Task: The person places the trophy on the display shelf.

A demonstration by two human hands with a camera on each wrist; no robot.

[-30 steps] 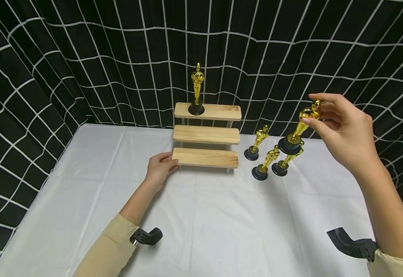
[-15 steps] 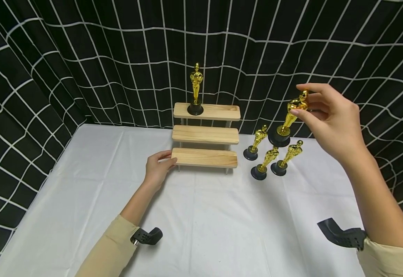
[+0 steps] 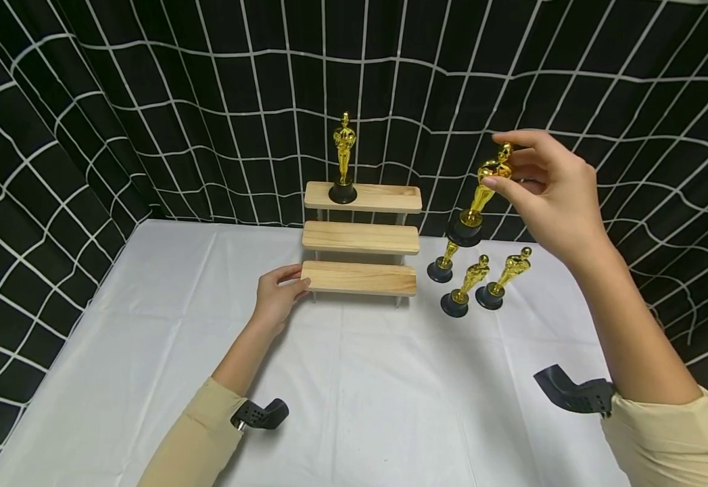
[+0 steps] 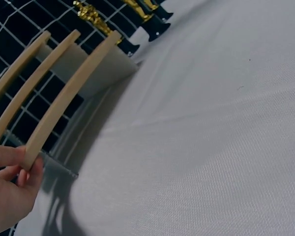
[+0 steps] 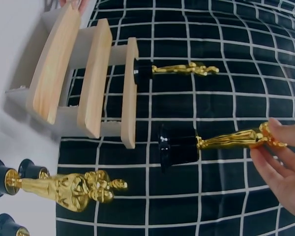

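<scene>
Wht tbl (image 3: 354, 392); R hand (image 3: 554, 189) holds statuette (image 3: 481, 199), L hand (image 3: 276, 297) shelf (image 3: 360, 278).

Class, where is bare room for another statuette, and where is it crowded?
Free: the middle shelf; the bottom shelf, beyond the left hand at its left end; the top shelf, right of its gold statuette; the tablecloth before the shelves. Crowded: right of the shelves, where three statuettes cluster.

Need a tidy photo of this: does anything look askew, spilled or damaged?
Nothing stands out. The statuette on the top shelf and three statuettes on the table stand on their bases; no spill or damage shows.
</scene>
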